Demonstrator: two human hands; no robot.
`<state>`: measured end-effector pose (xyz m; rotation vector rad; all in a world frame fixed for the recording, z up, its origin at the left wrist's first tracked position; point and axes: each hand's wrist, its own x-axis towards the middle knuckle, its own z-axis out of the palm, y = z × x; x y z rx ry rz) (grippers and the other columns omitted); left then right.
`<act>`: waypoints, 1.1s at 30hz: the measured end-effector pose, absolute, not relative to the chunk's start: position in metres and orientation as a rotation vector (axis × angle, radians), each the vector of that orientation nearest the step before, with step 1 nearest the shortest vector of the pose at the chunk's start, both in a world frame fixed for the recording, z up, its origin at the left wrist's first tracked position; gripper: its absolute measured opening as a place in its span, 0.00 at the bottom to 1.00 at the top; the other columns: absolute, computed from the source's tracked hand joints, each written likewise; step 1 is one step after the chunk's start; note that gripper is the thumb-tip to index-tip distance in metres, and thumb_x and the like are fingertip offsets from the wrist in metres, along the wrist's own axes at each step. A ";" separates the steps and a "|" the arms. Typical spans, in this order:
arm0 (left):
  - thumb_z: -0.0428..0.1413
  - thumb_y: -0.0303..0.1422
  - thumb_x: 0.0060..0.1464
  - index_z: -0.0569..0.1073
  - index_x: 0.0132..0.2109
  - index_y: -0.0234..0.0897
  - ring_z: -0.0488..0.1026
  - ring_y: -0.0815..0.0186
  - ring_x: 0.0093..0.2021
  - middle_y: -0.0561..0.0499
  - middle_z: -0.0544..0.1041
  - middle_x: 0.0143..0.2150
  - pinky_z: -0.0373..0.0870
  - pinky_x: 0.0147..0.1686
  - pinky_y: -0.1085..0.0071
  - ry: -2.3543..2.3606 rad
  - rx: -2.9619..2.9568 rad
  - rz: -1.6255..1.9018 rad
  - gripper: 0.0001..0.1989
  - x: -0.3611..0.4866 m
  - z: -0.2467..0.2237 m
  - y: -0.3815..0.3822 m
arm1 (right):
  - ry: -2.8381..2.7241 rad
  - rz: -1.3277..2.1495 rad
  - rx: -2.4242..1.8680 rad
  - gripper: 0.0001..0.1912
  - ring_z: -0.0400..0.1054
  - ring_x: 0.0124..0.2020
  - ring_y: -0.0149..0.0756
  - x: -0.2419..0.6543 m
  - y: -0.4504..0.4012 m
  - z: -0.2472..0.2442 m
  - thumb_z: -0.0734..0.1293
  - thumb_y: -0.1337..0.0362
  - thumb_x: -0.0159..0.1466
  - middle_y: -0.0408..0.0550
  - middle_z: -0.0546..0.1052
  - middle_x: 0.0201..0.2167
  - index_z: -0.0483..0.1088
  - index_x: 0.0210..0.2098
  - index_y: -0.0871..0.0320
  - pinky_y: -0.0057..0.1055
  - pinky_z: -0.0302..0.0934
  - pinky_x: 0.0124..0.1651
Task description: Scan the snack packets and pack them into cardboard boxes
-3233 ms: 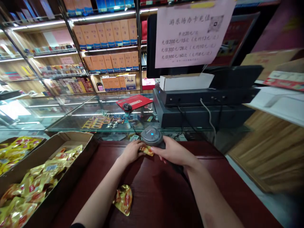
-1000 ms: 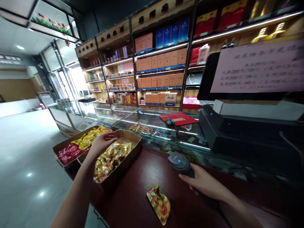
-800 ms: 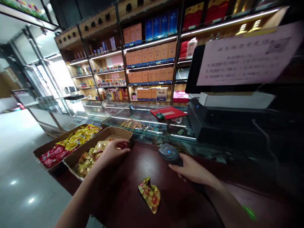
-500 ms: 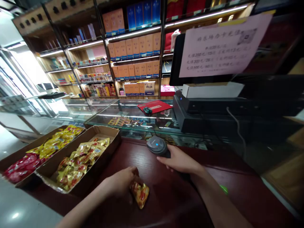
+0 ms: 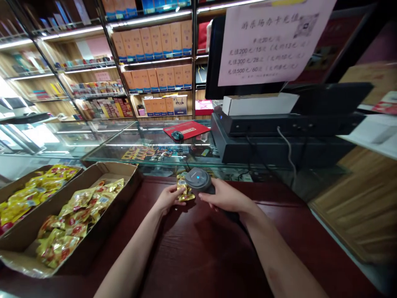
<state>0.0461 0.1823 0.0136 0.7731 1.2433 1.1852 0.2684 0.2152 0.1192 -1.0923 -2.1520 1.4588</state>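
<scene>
My left hand (image 5: 170,199) is closed on a shiny gold snack packet (image 5: 186,193), pinching its left side just above the dark red tabletop (image 5: 198,248). A barcode label shows on the packet's upper part. My right hand (image 5: 225,195) grips the handle of a dark grey barcode scanner (image 5: 198,179), which has a small blue light on top. The scanner's head overlaps the packet's right edge in my view, so that part is hidden. Left of my hands stands a cardboard box (image 5: 124,198) with several gold packets (image 5: 89,203) in it.
Another box with yellow packets (image 5: 27,190) sits at the far left. Behind the table runs a glass counter (image 5: 108,149) bearing a mouse (image 5: 177,135) on a red mat (image 5: 195,129). A monitor with a paper notice (image 5: 263,45) and black equipment (image 5: 279,145) stand at right.
My left hand has lifted the gold packet from the table and brought it forward, beside the scanner head. My right hand still holds the scanner. The view has shifted to the right.
</scene>
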 end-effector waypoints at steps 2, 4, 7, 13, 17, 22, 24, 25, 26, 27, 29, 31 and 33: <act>0.72 0.37 0.44 0.79 0.44 0.29 0.81 0.61 0.34 0.40 0.83 0.43 0.81 0.29 0.69 1.181 0.747 1.205 0.22 0.047 0.008 0.188 | -2.154 1.486 -1.101 0.06 0.65 0.16 0.28 0.267 0.219 0.112 0.69 0.65 0.60 0.37 0.71 0.17 0.67 0.36 0.57 0.22 0.60 0.18; 0.72 0.33 0.44 0.78 0.46 0.29 0.82 0.60 0.36 0.40 0.83 0.43 0.82 0.32 0.68 1.127 0.725 1.218 0.22 0.046 0.005 0.189 | -2.162 1.515 -1.090 0.07 0.65 0.16 0.28 0.265 0.222 0.103 0.69 0.64 0.60 0.37 0.71 0.18 0.68 0.37 0.57 0.22 0.61 0.18; 0.71 0.29 0.45 0.77 0.47 0.29 0.82 0.60 0.36 0.40 0.83 0.43 0.82 0.35 0.66 1.093 0.664 1.251 0.21 0.042 0.003 0.188 | -2.194 1.554 -1.106 0.08 0.66 0.16 0.29 0.262 0.222 0.095 0.68 0.63 0.61 0.37 0.71 0.19 0.68 0.40 0.57 0.23 0.61 0.18; 0.69 0.28 0.47 0.77 0.46 0.29 0.82 0.61 0.34 0.41 0.83 0.42 0.83 0.34 0.65 1.058 0.615 1.254 0.18 0.039 0.002 0.190 | -2.256 1.542 -1.190 0.11 0.66 0.17 0.30 0.256 0.219 0.098 0.67 0.63 0.62 0.38 0.72 0.18 0.69 0.44 0.58 0.23 0.61 0.16; 0.68 0.27 0.49 0.77 0.46 0.29 0.81 0.62 0.34 0.41 0.82 0.41 0.82 0.34 0.64 1.074 0.620 1.247 0.16 0.039 0.003 0.190 | -2.267 1.522 -1.192 0.13 0.66 0.16 0.29 0.254 0.219 0.100 0.67 0.63 0.62 0.38 0.72 0.18 0.70 0.45 0.59 0.23 0.61 0.17; 0.67 0.27 0.49 0.77 0.48 0.30 0.81 0.63 0.35 0.41 0.82 0.43 0.82 0.35 0.67 1.058 0.696 1.193 0.18 0.037 0.000 0.191 | -2.241 1.533 -1.172 0.11 0.66 0.16 0.28 0.253 0.216 0.101 0.67 0.64 0.62 0.37 0.71 0.18 0.70 0.45 0.59 0.22 0.61 0.17; 0.68 0.28 0.48 0.77 0.47 0.30 0.81 0.63 0.35 0.41 0.82 0.43 0.82 0.35 0.67 1.045 0.697 1.202 0.18 0.036 -0.002 0.191 | -2.230 1.537 -1.185 0.10 0.65 0.16 0.28 0.253 0.215 0.102 0.67 0.64 0.63 0.37 0.72 0.18 0.69 0.44 0.59 0.22 0.61 0.17; 0.68 0.29 0.48 0.77 0.47 0.30 0.81 0.63 0.35 0.41 0.82 0.43 0.82 0.35 0.67 1.045 0.692 1.213 0.19 0.037 -0.002 0.192 | -2.224 1.547 -1.183 0.10 0.65 0.16 0.28 0.253 0.215 0.102 0.67 0.64 0.63 0.37 0.72 0.18 0.69 0.44 0.59 0.22 0.61 0.17; 0.69 0.30 0.47 0.77 0.47 0.30 0.81 0.62 0.35 0.41 0.82 0.43 0.82 0.34 0.66 1.051 0.684 1.223 0.19 0.038 -0.002 0.192 | -2.214 1.559 -1.172 0.11 0.66 0.16 0.28 0.254 0.215 0.102 0.67 0.64 0.62 0.37 0.72 0.18 0.69 0.44 0.59 0.22 0.61 0.17; 0.70 0.30 0.45 0.77 0.46 0.30 0.81 0.62 0.35 0.41 0.82 0.43 0.82 0.34 0.66 1.063 0.678 1.232 0.20 0.039 0.000 0.191 | -2.202 1.571 -1.155 0.11 0.66 0.17 0.28 0.254 0.215 0.102 0.68 0.63 0.62 0.37 0.72 0.18 0.68 0.44 0.59 0.22 0.61 0.18; 0.72 0.33 0.42 0.77 0.45 0.30 0.81 0.61 0.34 0.41 0.82 0.42 0.81 0.33 0.66 1.098 0.685 1.254 0.23 0.041 0.008 0.188 | -2.185 1.575 -1.113 0.13 0.66 0.17 0.28 0.255 0.215 0.104 0.69 0.62 0.62 0.37 0.71 0.18 0.68 0.45 0.59 0.22 0.62 0.19; 0.73 0.36 0.39 0.77 0.46 0.31 0.81 0.61 0.34 0.42 0.82 0.41 0.81 0.33 0.66 1.144 0.737 1.300 0.26 0.039 0.022 0.182 | -2.179 1.550 -1.102 0.14 0.66 0.17 0.28 0.255 0.212 0.108 0.70 0.60 0.62 0.37 0.71 0.18 0.68 0.45 0.59 0.22 0.61 0.19; 0.73 0.39 0.38 0.77 0.47 0.32 0.80 0.61 0.35 0.43 0.82 0.40 0.80 0.34 0.66 1.218 0.844 1.389 0.28 0.027 0.043 0.169 | -2.166 1.534 -1.123 0.16 0.65 0.17 0.28 0.255 0.205 0.116 0.70 0.56 0.62 0.37 0.71 0.18 0.67 0.44 0.59 0.22 0.59 0.20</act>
